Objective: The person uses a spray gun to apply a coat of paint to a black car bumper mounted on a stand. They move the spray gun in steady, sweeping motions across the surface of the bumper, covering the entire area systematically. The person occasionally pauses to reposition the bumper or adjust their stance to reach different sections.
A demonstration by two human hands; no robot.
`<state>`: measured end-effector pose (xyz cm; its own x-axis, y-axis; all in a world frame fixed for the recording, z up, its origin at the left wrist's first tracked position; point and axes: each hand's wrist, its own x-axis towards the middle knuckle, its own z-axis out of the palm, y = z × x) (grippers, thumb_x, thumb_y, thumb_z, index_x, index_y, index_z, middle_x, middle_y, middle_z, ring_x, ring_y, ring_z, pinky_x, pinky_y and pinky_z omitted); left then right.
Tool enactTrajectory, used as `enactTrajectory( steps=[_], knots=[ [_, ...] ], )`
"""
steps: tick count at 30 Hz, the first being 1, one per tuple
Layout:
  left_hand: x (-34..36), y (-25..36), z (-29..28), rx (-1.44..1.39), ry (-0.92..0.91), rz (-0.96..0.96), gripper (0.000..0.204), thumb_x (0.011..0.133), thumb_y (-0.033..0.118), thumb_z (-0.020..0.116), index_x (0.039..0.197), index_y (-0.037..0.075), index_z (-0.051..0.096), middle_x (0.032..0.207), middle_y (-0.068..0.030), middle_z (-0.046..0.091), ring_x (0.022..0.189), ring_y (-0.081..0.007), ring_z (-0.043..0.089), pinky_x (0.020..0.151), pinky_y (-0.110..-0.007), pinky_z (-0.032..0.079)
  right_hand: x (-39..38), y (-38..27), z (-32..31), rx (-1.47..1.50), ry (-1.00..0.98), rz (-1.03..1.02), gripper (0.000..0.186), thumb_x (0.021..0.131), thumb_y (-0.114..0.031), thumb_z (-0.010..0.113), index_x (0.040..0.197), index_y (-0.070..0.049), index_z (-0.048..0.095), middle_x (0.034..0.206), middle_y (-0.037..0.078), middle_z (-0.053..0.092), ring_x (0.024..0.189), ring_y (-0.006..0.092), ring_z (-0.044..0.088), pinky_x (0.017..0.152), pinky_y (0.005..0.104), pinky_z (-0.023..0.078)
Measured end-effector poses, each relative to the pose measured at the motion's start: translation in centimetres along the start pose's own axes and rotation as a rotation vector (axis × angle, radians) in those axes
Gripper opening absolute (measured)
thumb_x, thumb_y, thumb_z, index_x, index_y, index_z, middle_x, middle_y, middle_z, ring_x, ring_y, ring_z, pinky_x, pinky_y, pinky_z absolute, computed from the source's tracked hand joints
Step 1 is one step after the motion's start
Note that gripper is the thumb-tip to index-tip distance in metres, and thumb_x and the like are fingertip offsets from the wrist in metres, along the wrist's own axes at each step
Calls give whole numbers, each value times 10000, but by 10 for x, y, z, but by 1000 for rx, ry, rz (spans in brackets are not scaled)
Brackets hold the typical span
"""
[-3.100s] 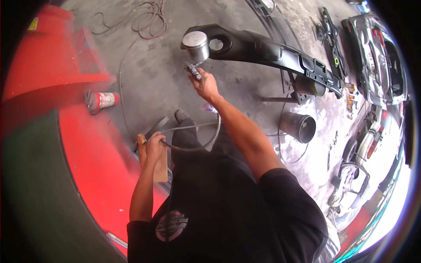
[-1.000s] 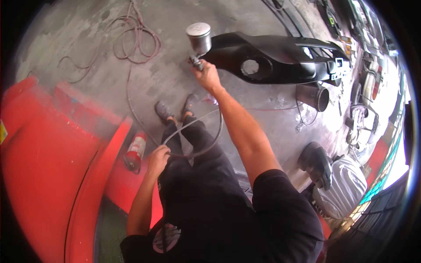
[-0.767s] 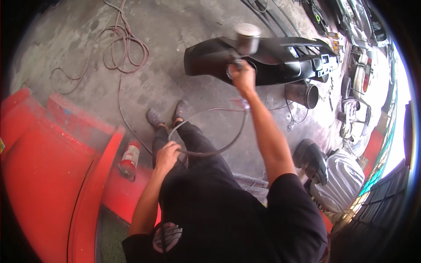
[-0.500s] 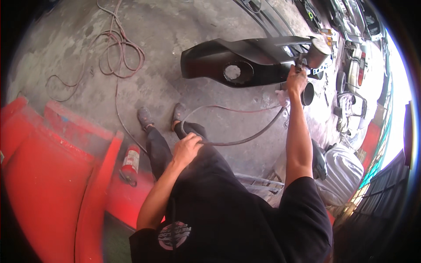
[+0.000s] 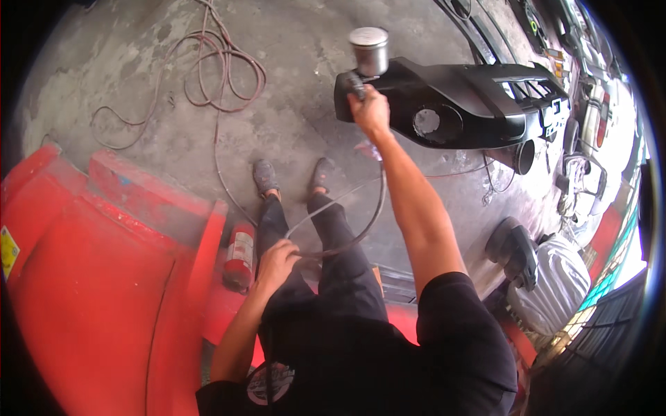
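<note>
My right hand (image 5: 371,113) is closed round the grip of a spray gun (image 5: 355,84) with a silver paint cup (image 5: 370,53) on top. The gun is at the left end of a black car bumper (image 5: 444,97), above it in the picture. A pinkish-white wad hangs below my right wrist, where a dark air hose (image 5: 379,208) curves down. My left hand (image 5: 279,262) is closed round that hose, in front of my legs. The bumper has a round opening with a pale patch showing through. What it rests on is mostly hidden.
Red car body panels (image 5: 90,277) fill the left side, with a red fire extinguisher (image 5: 239,258) beside them. A coiled hose (image 5: 225,69) lies on the concrete floor. A black cylinder (image 5: 525,157) sits under the bumper. Grey-covered bundle (image 5: 555,284) and car parts stand at right.
My right hand has swung the spray gun leftward, from the bumper's right end to its left end. My left hand keeps its grip on the hose, and the view has shifted somewhat.
</note>
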<state>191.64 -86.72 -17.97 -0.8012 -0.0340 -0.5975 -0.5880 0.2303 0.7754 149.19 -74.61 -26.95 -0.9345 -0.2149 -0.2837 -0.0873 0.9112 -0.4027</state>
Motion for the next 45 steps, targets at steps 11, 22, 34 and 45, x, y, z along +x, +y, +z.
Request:
enactTrajectory(
  steps=[11,22,34,45],
  knots=[
    [38,52,23,-56,-75,77,257,908,186,778,1134,71,734,1151,-115,705,1042,-375,700,859,-445,570,64,63,-90,-25,129,-93,371,891,-290,792,1090,16,725,1027,307,742,994,490,725,873,529,584],
    [81,110,32,-47,-63,262,345,944,182,733,1252,39,672,1204,-150,683,1091,-396,682,893,-475,563,70,122,-273,-455,567,253,343,959,-344,696,1056,-16,703,1041,301,750,1036,495,721,916,556,564],
    [-20,-72,-33,79,-39,36,175,884,114,765,1039,40,728,1090,-125,698,1013,-380,692,842,-450,549,-44,-26,64,101,-54,-50,299,919,-223,760,1148,-35,717,1023,277,741,984,467,727,843,511,574],
    [-40,-96,-27,122,-83,99,174,842,64,760,1014,42,741,1093,-100,707,1006,-373,694,844,-455,550,-141,-6,-7,27,157,32,262,959,-206,747,1148,-31,699,919,277,725,872,461,725,732,480,550]
  ],
)
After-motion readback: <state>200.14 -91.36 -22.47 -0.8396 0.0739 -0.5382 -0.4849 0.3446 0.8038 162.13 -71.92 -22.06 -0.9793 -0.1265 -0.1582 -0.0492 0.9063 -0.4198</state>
